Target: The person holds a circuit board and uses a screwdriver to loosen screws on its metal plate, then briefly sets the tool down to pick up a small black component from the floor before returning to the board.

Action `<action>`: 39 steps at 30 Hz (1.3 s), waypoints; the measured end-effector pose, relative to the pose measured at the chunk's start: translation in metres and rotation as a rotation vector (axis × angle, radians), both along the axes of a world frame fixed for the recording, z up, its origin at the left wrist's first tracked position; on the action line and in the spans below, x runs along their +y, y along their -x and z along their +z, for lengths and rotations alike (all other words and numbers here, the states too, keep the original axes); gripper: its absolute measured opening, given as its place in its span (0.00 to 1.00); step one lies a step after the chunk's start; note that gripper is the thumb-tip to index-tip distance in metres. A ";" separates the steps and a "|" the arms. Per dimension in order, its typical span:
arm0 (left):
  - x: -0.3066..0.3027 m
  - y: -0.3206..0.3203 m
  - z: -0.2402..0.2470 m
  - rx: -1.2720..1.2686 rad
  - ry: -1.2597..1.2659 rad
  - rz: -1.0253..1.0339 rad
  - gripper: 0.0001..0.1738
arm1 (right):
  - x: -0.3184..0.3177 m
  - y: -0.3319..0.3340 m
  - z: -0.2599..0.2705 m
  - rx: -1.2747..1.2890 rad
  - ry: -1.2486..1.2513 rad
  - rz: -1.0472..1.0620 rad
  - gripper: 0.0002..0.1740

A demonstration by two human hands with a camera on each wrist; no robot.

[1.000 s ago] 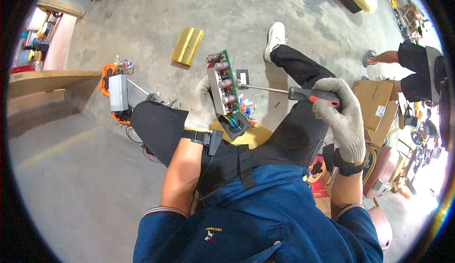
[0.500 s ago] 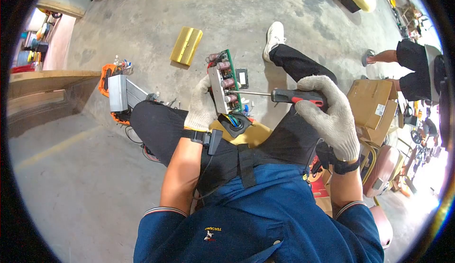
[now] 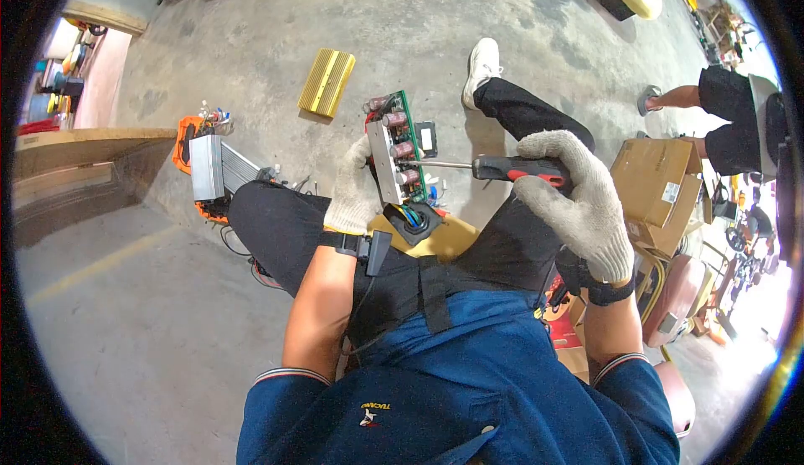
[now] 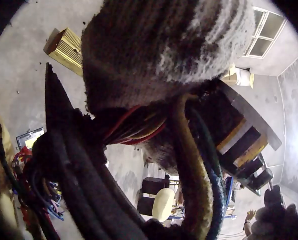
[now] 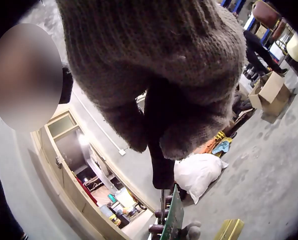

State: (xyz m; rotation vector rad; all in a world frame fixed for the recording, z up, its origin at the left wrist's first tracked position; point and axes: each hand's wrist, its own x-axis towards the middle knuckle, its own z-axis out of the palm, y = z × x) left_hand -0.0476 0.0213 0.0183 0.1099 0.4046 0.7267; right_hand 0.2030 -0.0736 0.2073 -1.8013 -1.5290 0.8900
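Above my lap, my left hand [image 3: 352,184] grips the board [image 3: 410,130], and my right hand [image 3: 582,201] is curled round the screwdriver [image 3: 502,167]. Its tip, by the board's edge a second ago, now reaches in among the capacitors [image 3: 404,150] toward the metal plate [image 3: 383,159], so it looks better placed to work there.

Open cardboard box [image 5: 275,99], white sack [image 5: 196,172] on floor [image 5: 259,165].

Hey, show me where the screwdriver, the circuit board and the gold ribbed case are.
Screwdriver [image 3: 499,167]: head view, on the black part of its handle.
Circuit board [image 3: 414,142]: head view, on its green surface.
Gold ribbed case [image 3: 327,83]: head view, on its ribbed top.
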 end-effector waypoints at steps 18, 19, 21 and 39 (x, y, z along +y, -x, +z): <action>-0.001 -0.001 -0.002 0.378 -0.167 -0.034 0.25 | 0.004 0.004 0.007 -0.129 -0.107 0.259 0.27; -0.001 -0.003 -0.002 0.331 -0.176 -0.022 0.26 | 0.004 0.006 0.006 -0.111 -0.120 0.237 0.26; -0.003 -0.002 -0.001 0.464 -0.103 -0.057 0.27 | 0.003 0.001 0.002 -0.190 -0.138 0.195 0.25; -0.006 -0.003 -0.001 0.405 -0.049 -0.014 0.23 | -0.013 -0.014 -0.030 -0.046 -0.034 0.101 0.33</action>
